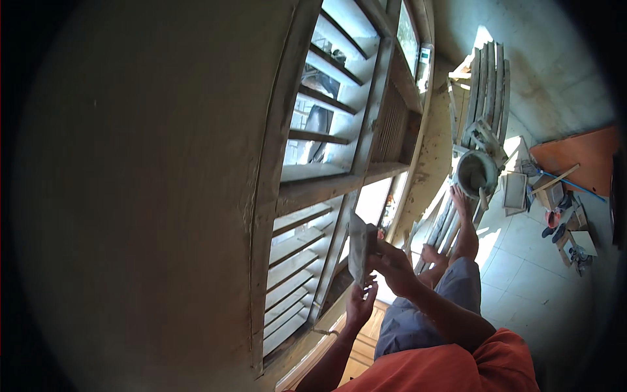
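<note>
My right hand [395,268] grips a flat, grey, smeared float-like tool [358,248] by its back, holding it upright beside the louvred wooden window [300,255]. My left hand [359,304] is just below the tool's lower end, fingers loosely bent and apart; whether they touch it is unclear. A mottled grey bucket [475,163] with a handled tool inside stands on a long slatted plank platform [490,78]. My bare feet rest on that platform, one close to the bucket. My red top and grey shorts show at the bottom.
A plain wall [130,196] fills the left side, beside the window frames. Below on the right are a tiled floor [522,281], an orange board [575,163], a blue pole, wood pieces, footwear and assorted clutter. A pale wall rises at upper right.
</note>
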`<state>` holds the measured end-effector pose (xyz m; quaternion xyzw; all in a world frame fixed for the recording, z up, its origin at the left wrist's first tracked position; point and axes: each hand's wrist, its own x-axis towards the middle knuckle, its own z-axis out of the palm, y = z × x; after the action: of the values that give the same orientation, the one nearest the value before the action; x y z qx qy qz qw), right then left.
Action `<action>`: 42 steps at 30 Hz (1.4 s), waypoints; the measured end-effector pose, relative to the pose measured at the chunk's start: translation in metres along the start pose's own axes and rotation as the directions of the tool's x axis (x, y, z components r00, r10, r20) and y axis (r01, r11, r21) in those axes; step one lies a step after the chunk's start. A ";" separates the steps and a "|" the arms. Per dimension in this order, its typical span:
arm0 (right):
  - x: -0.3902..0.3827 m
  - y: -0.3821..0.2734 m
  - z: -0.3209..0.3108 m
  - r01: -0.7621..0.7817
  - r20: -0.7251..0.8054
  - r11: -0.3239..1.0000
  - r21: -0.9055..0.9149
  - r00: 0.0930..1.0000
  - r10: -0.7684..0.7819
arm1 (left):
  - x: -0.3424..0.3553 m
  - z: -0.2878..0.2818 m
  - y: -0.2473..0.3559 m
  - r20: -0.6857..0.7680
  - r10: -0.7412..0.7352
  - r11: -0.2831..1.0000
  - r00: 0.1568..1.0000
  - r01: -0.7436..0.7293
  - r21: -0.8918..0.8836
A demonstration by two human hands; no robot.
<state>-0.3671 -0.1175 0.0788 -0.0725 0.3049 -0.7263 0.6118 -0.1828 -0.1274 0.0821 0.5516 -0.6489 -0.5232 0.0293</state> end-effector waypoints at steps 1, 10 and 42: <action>0.011 -0.019 -0.003 0.084 -0.058 0.996 -0.023 0.995 -0.085 | 0.024 -0.006 0.019 -0.017 0.091 0.995 0.996 -0.092 -0.029; 0.075 -0.122 -0.066 0.433 -0.330 0.816 0.383 0.889 -0.316 | 0.204 0.040 0.254 -0.151 0.560 0.817 0.814 -0.573 -0.060; 0.150 -0.232 -0.163 0.568 -0.399 0.728 0.385 0.813 -0.424 | 0.484 0.128 0.335 0.232 0.815 0.214 0.532 -0.648 0.731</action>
<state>-0.6775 -0.1841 0.0310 0.1091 0.1651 -0.9192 0.3403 -0.6791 -0.4583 0.0018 0.1844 -0.9744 -0.0676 0.1094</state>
